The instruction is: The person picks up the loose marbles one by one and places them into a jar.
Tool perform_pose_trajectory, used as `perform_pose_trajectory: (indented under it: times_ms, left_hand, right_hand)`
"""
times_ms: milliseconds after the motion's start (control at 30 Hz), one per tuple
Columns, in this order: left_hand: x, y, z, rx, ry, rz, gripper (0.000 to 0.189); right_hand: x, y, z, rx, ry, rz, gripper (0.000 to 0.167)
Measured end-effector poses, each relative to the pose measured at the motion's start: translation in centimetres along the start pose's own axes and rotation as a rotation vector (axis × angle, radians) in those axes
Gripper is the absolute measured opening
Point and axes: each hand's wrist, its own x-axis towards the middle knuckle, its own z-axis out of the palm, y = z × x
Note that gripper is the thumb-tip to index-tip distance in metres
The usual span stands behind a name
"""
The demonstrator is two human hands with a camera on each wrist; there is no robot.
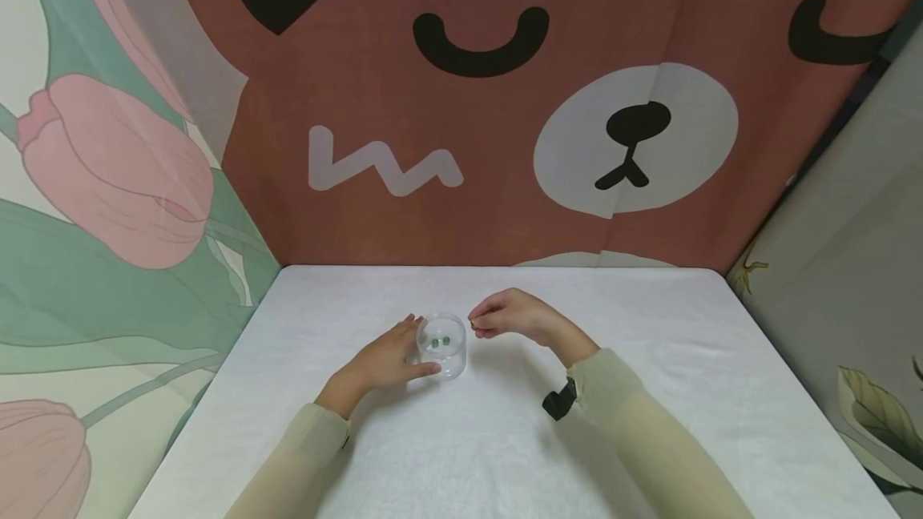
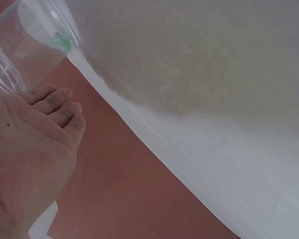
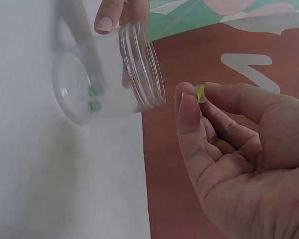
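A clear, wide-mouthed jar (image 1: 453, 360) stands upright on the white table, its mouth uncovered and its screw thread showing in the right wrist view. Two green glass marbles (image 3: 94, 105) lie at its bottom. My left hand (image 1: 389, 356) holds the jar from the left, thumb on the near side and fingers at the far side. Just right of the rim, my right hand (image 1: 515, 317) pinches a clear marble with yellow inside (image 3: 201, 93) between thumb and fingertips. That marble is outside the jar, level with its mouth.
White cloth covers the table (image 1: 360, 287). Behind it hangs a reddish-brown curtain (image 1: 497, 118) with a bear's face. A tulip-patterned curtain (image 1: 115, 175) borders the left side, and a pale leaf-patterned one (image 1: 851, 263) the right. A black strap piece (image 1: 559, 400) hangs at the right wrist.
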Motion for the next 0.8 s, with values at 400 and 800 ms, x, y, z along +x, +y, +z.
perform_pose_trajectory:
  times_ms: [400, 800]
  left_hand:
    - [0.0, -0.1, -0.1, -0.017, 0.000, 0.009, 0.100]
    - [0.2, -0.3, 0.0, -0.019, -0.006, 0.005, 0.100]
  right_hand:
    - [1.3, -0.6, 1.1, 0.007, -0.023, -0.005, 0.021]
    - [1.9, -0.9, 1.6, -0.035, -0.018, 0.008, 0.020]
